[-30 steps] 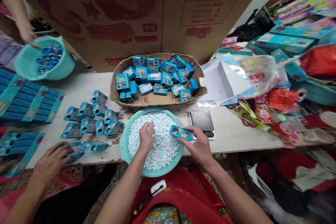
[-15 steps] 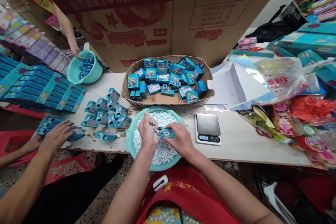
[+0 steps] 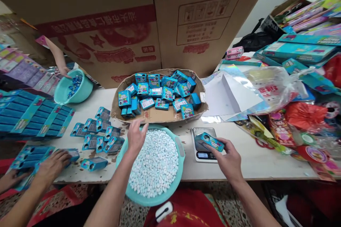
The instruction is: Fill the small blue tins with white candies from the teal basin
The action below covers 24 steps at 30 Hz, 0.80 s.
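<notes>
My right hand [image 3: 226, 154] has its fingers around a small blue box [image 3: 213, 142], which is over the plate of a digital scale [image 3: 199, 150]. Whether the box touches the plate I cannot tell. A round opening shows at the box's left end. My left hand [image 3: 137, 136] is over the upper left rim of a turquoise basin [image 3: 182, 165], fingers apart and holding nothing. Small white and pale blue candies [image 3: 154, 163] fill the basin. Behind it, a cut cardboard tray [image 3: 149, 116] holds several blue boxes.
Several blue boxes [image 3: 90, 142] stand on the table to the left. A co-worker's hands [image 3: 54, 165] touch more boxes at the far left. Another hand reaches into a turquoise bowl [image 3: 86, 90]. White sheets [image 3: 222, 95] and wrappers [image 3: 282, 131] lie right.
My right hand has carried the blue box right, from above the basin to the scale. My left hand has moved up and left and its fingers have opened. The view has shifted.
</notes>
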Each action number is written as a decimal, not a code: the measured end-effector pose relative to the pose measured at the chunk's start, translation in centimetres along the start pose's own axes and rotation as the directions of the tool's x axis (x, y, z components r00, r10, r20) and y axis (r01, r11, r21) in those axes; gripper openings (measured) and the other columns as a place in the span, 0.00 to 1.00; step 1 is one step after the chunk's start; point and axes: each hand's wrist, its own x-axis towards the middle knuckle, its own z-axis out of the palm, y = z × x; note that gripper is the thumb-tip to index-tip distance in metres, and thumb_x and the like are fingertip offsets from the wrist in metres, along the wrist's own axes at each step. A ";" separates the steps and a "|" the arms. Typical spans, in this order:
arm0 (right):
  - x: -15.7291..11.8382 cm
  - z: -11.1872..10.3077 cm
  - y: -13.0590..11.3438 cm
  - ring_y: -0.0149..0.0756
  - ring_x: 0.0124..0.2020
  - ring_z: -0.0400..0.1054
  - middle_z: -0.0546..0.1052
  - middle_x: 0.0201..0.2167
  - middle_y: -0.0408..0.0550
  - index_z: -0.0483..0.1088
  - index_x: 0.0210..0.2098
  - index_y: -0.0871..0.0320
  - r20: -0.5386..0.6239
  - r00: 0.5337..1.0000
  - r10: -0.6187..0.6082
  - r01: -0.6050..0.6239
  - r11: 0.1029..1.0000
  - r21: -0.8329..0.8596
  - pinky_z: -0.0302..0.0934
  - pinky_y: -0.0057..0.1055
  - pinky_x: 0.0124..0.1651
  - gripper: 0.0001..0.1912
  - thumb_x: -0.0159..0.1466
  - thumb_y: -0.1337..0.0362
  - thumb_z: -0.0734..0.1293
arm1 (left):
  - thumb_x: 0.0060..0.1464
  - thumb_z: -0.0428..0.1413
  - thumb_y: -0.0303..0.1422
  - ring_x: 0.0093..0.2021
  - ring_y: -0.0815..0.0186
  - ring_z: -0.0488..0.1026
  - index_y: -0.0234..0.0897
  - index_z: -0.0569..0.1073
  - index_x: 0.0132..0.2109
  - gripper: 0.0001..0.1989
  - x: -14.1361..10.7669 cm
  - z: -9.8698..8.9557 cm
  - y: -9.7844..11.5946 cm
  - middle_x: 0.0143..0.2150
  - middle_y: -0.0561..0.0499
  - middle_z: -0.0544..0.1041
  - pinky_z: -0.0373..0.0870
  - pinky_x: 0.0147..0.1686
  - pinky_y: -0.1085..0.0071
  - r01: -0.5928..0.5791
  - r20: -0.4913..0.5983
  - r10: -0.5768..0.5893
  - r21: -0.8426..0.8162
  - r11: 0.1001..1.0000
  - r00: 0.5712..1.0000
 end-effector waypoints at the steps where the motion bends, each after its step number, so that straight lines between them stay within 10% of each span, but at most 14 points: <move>1: 0.8 0.3 1.7 0.41 0.34 0.69 0.75 0.36 0.48 0.70 0.41 0.57 -0.034 0.999 0.009 -0.010 1.000 -0.014 0.65 0.38 0.39 0.25 0.51 0.47 0.71 | 0.56 0.52 0.39 0.51 0.57 0.68 0.39 0.71 0.48 0.15 2.5 1.1 0.8 0.47 0.43 0.73 0.62 0.52 0.62 0.009 0.017 -0.009 -0.013 1.000 1.000; 7: 2.9 2.0 5.8 0.44 0.42 0.68 0.72 0.43 0.53 0.65 0.48 0.59 -0.109 0.994 -0.014 0.010 0.999 -0.038 0.64 0.44 0.47 0.30 0.53 0.47 0.70 | 0.45 0.62 0.38 0.48 0.51 0.70 0.29 0.69 0.47 0.24 15.8 11.5 5.9 0.48 0.33 0.74 0.63 0.46 0.63 0.362 0.210 -0.343 -0.058 0.930 0.916; 12: 0.5 -1.0 3.4 0.49 0.57 0.58 0.63 0.55 0.60 0.55 0.59 0.58 -0.270 0.946 -0.179 0.139 0.977 -0.162 0.59 0.52 0.56 0.35 0.57 0.55 0.70 | 0.47 0.59 0.34 0.47 0.57 0.71 0.28 0.64 0.52 0.26 17.9 15.0 7.0 0.49 0.35 0.72 0.64 0.44 0.66 0.445 0.204 -0.424 -0.071 0.893 0.882; 17: -1.7 -0.1 -0.9 0.53 0.62 0.52 0.63 0.56 0.54 0.57 0.57 0.47 -0.095 0.898 -0.431 0.398 0.884 -0.246 0.54 0.57 0.59 0.31 0.57 0.62 0.71 | 0.45 0.59 0.36 0.30 0.67 0.70 0.37 0.65 0.54 0.27 10.4 8.6 9.4 0.38 0.49 0.73 0.67 0.27 0.74 0.340 0.229 -0.273 -0.345 0.875 0.934; 22: -2.5 4.9 -5.1 0.45 0.62 0.55 0.70 0.54 0.45 0.62 0.54 0.45 0.222 0.736 -0.639 0.651 0.758 0.024 0.48 0.52 0.63 0.21 0.62 0.64 0.63 | 0.47 0.58 0.45 0.24 0.67 0.66 0.37 0.70 0.50 0.25 -3.9 2.0 10.6 0.29 0.51 0.70 0.61 0.16 0.75 0.596 0.600 -0.288 -0.409 0.691 0.746; 24: -2.8 5.7 -5.9 0.42 0.56 0.64 0.73 0.51 0.47 0.61 0.55 0.50 0.265 0.722 -0.639 0.605 0.769 0.205 0.52 0.47 0.61 0.21 0.62 0.64 0.63 | 0.54 0.49 0.48 0.32 0.62 0.71 0.36 0.70 0.50 0.24 -7.3 1.0 8.3 0.36 0.46 0.73 0.69 0.24 0.69 0.603 0.545 -0.339 -0.429 0.673 0.767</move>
